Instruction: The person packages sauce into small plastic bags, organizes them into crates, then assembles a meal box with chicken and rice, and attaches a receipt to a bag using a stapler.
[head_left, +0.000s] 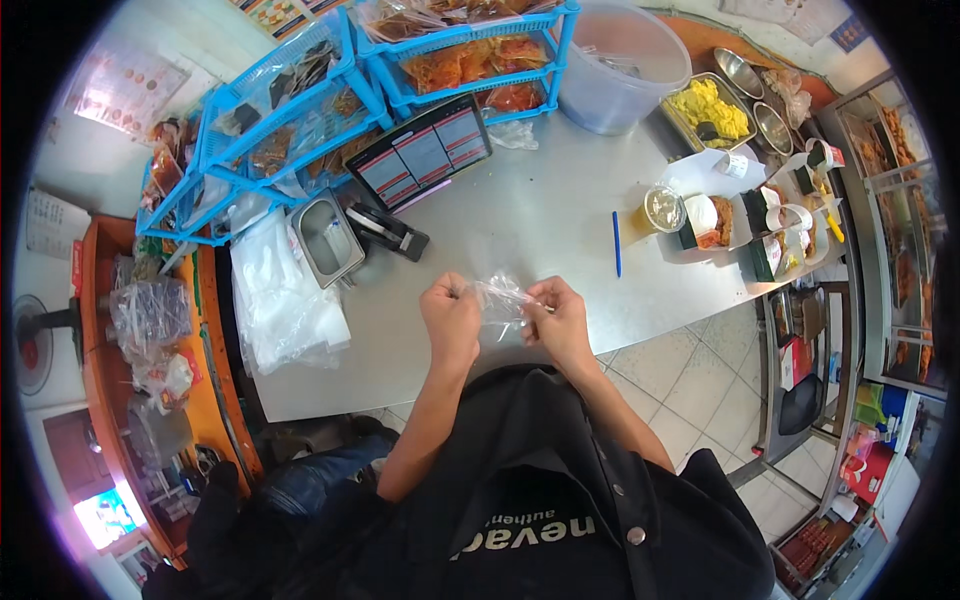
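Over the front of the steel table (555, 202), a small clear plastic bag (501, 300) is stretched between my two hands. My left hand (452, 319) pinches its left side, fingers curled in. On the other side, my right hand (556, 319) grips the bag's right edge between thumb and fingers. The plastic is crumpled, and I cannot tell whether anything is inside it. A blue pen (616, 244) lies on the steel to the right of my hands. Up and to the left of them stands a black tape dispenser (390, 231).
A tablet (420, 154) leans before blue basket racks (277, 127) of bagged food. White plastic bags (285, 300) and a steel pan (328, 238) are at left. A lidded cup (663, 208), food boxes (701, 217), a yellow food tray (709, 112) and a large plastic bucket (622, 67) stand at right.
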